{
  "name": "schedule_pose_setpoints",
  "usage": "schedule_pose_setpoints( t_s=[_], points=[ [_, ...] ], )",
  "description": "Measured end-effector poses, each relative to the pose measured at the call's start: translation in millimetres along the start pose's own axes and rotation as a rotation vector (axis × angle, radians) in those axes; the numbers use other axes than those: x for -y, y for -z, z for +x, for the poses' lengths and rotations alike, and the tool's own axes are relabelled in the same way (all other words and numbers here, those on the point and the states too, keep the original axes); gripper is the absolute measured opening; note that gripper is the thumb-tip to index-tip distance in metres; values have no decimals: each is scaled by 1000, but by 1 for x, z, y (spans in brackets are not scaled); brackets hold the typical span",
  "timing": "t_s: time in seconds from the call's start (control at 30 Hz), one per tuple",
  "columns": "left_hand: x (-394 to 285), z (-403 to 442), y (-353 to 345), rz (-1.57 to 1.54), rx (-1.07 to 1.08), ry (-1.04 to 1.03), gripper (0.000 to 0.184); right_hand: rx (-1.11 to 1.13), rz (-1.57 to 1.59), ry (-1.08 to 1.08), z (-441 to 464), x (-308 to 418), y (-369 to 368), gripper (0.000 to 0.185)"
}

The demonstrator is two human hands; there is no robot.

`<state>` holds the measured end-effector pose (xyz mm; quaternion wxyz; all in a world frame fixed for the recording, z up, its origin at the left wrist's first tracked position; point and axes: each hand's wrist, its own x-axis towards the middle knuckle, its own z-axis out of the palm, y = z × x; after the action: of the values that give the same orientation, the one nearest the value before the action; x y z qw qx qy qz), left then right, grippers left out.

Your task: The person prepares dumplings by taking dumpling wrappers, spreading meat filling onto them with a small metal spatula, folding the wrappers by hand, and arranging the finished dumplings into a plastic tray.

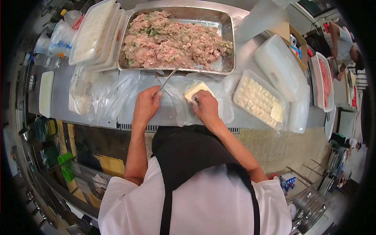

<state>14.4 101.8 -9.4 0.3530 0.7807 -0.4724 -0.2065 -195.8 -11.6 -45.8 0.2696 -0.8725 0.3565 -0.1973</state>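
My left hand is closed round a slim metal spatula, whose far end reaches the near rim of a metal tray. Ground meat with green bits fills much of that tray. My right hand rests on a stack of square pale dough wrappers, its fingers bent and pinched at the stack's near edge. The fingertips are partly hidden. Under the wrappers lies a clear plastic sheet. To the right, a plastic tray holds rows of filled dumplings, with loose wrappers at its corner.
Stacked lidded containers and plastic bags stand on the left, near a white board. Translucent containers lean at the right. Beyond them is a basket of red meat, with another person close by.
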Motion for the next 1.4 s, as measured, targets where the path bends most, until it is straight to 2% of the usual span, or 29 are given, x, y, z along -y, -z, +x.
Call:
schedule_pose_setpoints(
  t_s=[0.13, 0.2, 0.23, 0.27, 0.33, 0.4, 0.47, 0.53, 0.6, 0.63, 0.67, 0.7, 0.73, 0.8, 0.87, 0.93, 1.0, 1.07, 1.13, 1.2, 1.23, 1.3, 1.33, 1.4],
  points=[
    [8, 5, 11, -31, -30, 34, 27, 34, 133, -129, 2, -12, 5, 19],
    [11, 14, 24, 57, -39, -35, 30, 81, 194, -219, -1, -21, 2, 20],
    [16, 22, 30, 163, -39, -150, 29, 74, 194, -221, 0, -20, 5, 20],
    [18, 31, 32, 165, -38, -156, 29, 62, 242, -209, 0, -19, 8, 19],
    [-8, 51, 52, 414, 20, -307, 32, 48, 293, -196, 0, -18, 10, 18],
    [-37, 73, 50, 459, 34, -292, 29, 35, 495, -239, -1, -23, 15, 18],
    [-49, 97, 42, 656, 35, -341, 23, -9, 534, -257, -2, -29, 23, 19],
    [-31, 117, 16, 672, 78, -385, 20, -54, 578, -279, -6, -35, 37, 21],
    [-37, 125, 10, 687, 123, -444, 18, 2, 940, -503, -10, -43, 56, 33],
    [-58, 129, 18, 777, 266, -321, 16, -16, 943, -504, -10, -48, 62, 33],
    [-73, 129, 23, 862, 417, -190, 14, -84, 1264, -531, -16, -51, 67, 37],
    [-79, 130, 27, 865, 428, -199, 14, -154, 1587, -545, -21, -54, 72, 43],
    [-83, 133, 34, 799, 352, -204, 13, -165, 1594, -545, -21, -55, 81, 43],
    [-81, 134, 30, 742, 286, -211, 12, -29, 2072, -459, -23, -56, 95, 51],
    [-70, 132, 8, 800, 384, -259, 12, -65, 2088, -521, -30, -68, 85, 50],
    [-79, 133, 16, 793, 369, -231, 14, -151, 1980, -623, -34, -75, 78, 47],
    [-89, 130, 27, 784, 389, -193, 17, -141, 1957, -608, -40, -78, 78, 46],
    [-102, 136, 41, 695, 297, -250, 22, -124, 1929, -582, -39, -79, 79, 45],
    [-106, 139, 32, 724, 302, -226, 26, -137, 1880, -613, -36, -79, 78, 43],
    [-101, 143, 12, 858, 477, -118, 22, -137, 1891, -624, -31, -80, 76, 44],
    [-98, 141, 6, 860, 477, -116, 22, -151, 1899, -632, -30, -81, 74, 45],
    [-94, 136, -6, 729, 408, -333, 22, -165, 1918, -629, -26, -84, 72, 45],
    [-95, 141, -6, 725, 413, -338, 22, -175, 1934, -623, -25, -86, 72, 44],
    [-95, 157, 0, 455, 578, -381, 25, -240, 1904, -643, -21, -85, 71, 45]
  ],
)
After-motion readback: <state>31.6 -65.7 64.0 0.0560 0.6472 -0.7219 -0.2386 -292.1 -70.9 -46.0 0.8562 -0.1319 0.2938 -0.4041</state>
